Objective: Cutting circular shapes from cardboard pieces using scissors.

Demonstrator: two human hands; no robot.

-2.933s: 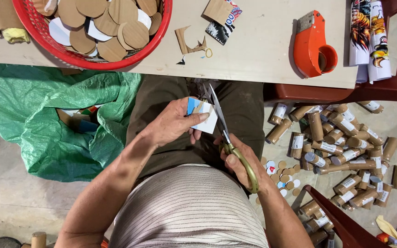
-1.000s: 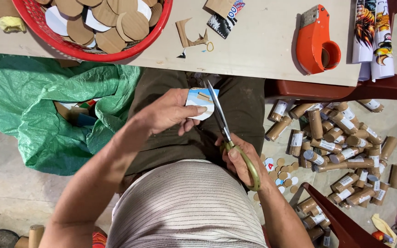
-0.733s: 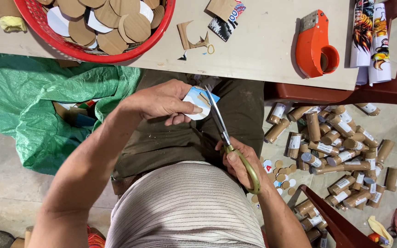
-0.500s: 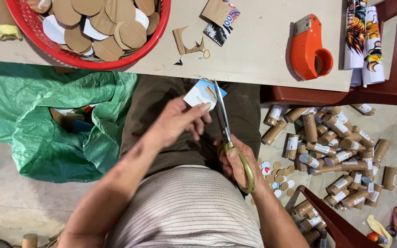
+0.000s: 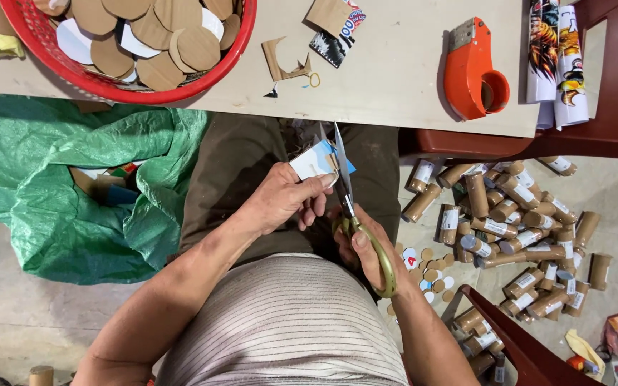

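a red basket [image 5: 244, 28] on the worktop [image 5: 395, 86] already brims with cut cardboard discs [image 5: 180, 46]. over the lap, the left hand [image 5: 280, 204] pinches a card piece [image 5: 312, 161], the right hand [image 5: 366, 246] grips scissors [image 5: 348, 204], blades in the card, cut seemingly unfinished. many cardboard tubes [image 5: 516, 221] lie on the floor.

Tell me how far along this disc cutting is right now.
Done: the red basket on the table already holds many cut cardboard discs. In hand: the left hand holds a white-and-blue card piece while the right hand works gold-handled scissors into it. Left: cardboard tubes heaped on the floor.
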